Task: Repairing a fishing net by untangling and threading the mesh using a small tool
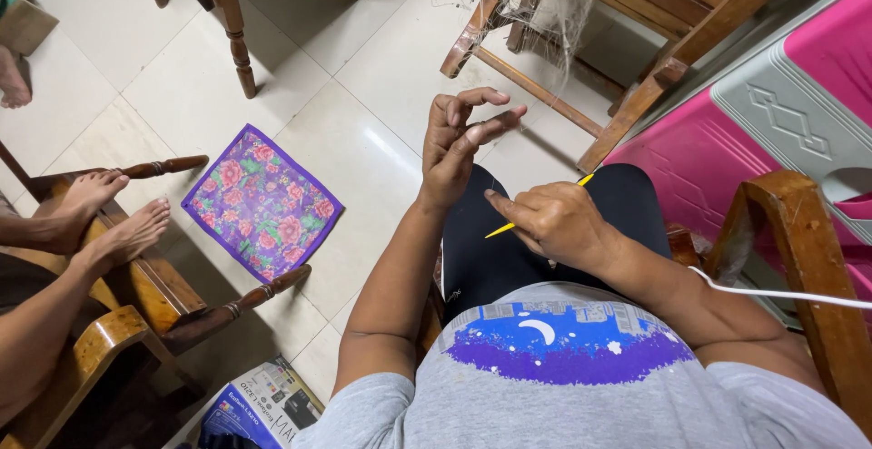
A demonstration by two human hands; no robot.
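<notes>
A slim yellow needle is being held in a closed grip by the right hand, over the lap. A fine thread of the pale net is being pinched between thumb and fingers of the raised left hand; the net is being hung from a wooden chair ahead. Open tiled floor is being left at the left front. A pink plastic cabinet and a wooden armrest are crowding the right side. A flowered purple cloth is lying on the floor, near another person's bare feet.

Grey short-sleeved T-shirt with blue-and-purple moon print, black trousers, bare forearms.
</notes>
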